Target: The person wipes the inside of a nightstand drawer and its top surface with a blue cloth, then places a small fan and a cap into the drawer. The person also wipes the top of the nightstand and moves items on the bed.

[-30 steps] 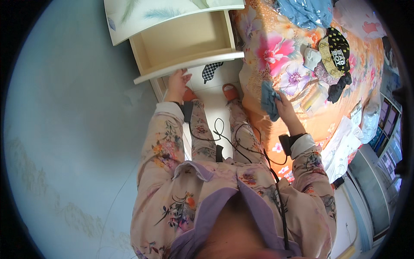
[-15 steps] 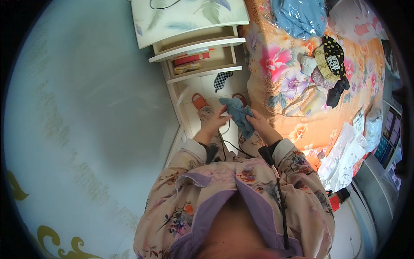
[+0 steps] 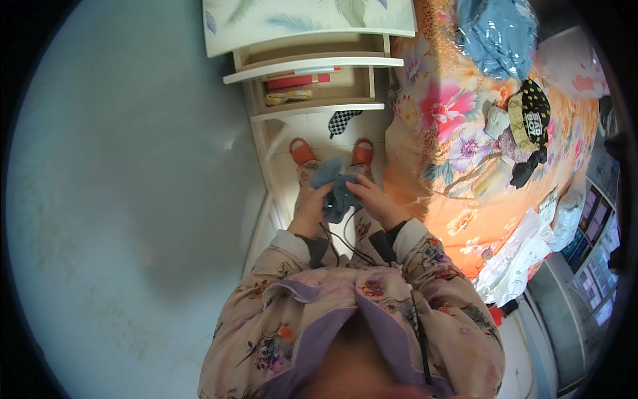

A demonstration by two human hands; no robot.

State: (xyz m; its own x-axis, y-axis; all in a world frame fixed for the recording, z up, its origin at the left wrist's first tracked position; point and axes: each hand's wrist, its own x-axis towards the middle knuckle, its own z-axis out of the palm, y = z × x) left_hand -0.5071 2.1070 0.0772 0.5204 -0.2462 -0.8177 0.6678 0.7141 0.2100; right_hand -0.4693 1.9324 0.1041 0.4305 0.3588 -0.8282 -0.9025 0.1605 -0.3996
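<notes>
A crumpled blue-grey cloth, small and soft like a sock, hangs between my hands above my lower legs. My left hand pinches its left side, thumb on top. At its right edge my right hand grips it between thumb and fingers. One rounded lobe of the cloth points up and away from me, while the rest bunches below my fingertips. The fingers under the cloth are partly hidden.
Ahead stands a white cabinet with two pulled-out drawers; the lower drawer holds red and yellow items. A checkered piece lies on the floor. The flowered bed at right bears a cap, bagged blue clothing and a black cloth bundle.
The cloth was stretched out diagonally between my hands; now it is bunched and folded. Both hands have shifted slightly left and down in the view, which itself has moved.
</notes>
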